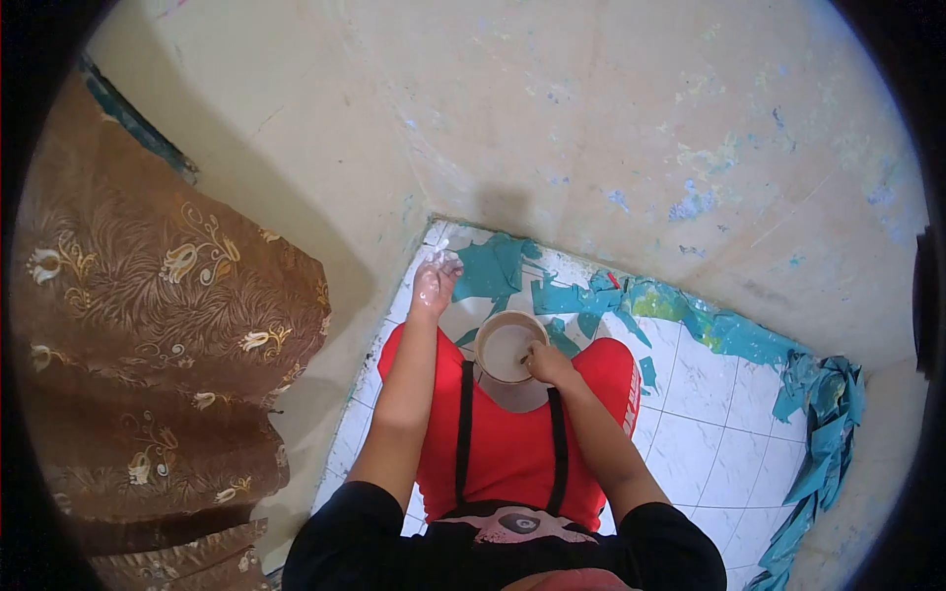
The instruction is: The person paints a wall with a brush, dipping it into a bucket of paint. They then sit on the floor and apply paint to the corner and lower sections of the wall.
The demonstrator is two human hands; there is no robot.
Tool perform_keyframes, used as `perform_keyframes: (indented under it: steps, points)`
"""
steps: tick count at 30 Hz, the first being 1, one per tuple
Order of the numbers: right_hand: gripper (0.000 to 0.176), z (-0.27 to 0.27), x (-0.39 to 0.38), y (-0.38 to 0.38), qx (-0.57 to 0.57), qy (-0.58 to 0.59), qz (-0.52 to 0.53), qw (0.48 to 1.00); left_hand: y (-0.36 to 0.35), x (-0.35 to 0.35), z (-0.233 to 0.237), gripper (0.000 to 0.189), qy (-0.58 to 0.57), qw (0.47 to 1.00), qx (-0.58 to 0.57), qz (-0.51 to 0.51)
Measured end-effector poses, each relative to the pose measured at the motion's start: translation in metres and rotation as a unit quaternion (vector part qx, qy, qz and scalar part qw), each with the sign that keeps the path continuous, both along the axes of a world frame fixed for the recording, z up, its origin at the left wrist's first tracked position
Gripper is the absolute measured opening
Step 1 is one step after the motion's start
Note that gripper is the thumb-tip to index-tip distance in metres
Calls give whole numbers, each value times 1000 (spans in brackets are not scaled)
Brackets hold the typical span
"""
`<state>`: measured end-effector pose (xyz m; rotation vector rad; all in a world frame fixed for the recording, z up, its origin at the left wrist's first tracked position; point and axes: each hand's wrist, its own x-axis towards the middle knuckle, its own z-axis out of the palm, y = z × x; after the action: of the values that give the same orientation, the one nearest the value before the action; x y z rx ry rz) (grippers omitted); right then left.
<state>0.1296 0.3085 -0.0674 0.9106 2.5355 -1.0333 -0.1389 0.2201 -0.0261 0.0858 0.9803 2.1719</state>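
A round beige bucket (479, 353) stands between my bent knees, with a cloudy whitish liquid (505, 347) in it. My right hand (549, 364) is closed on the bucket's right rim, some fingers reaching inside. Ahead and to the left, my left hand (435, 286) is raised near the room's corner, apart from the bucket. White smears cover its palm and fingers, which are slightly bent and spread; I see no tool in it.
Torn teal sheets (493, 266) lie on the white tiled floor (690, 379) along the wall. More teal sheeting (823, 433) is bunched at the right. A brown flowered curtain (168, 325) hangs at the left. The beige wall (611, 128) has patches of peeled paint.
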Motion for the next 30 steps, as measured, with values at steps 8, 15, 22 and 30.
perform_keyframes:
  steps: [8,15,22,30]
  points:
    - [26,-24,-14,11,2,47,23,999,0,15,26,34,-75,994,-59,-62]
    - [29,-9,-28,55,29,47,63,996,-2,3,-12,30,40,997,-28,-55]
    - [30,24,-1,66,-6,141,66,988,13,18,5,25,-10,998,-65,-11]
    - [26,45,21,108,-154,121,10,981,11,24,7,27,56,987,-146,-41]
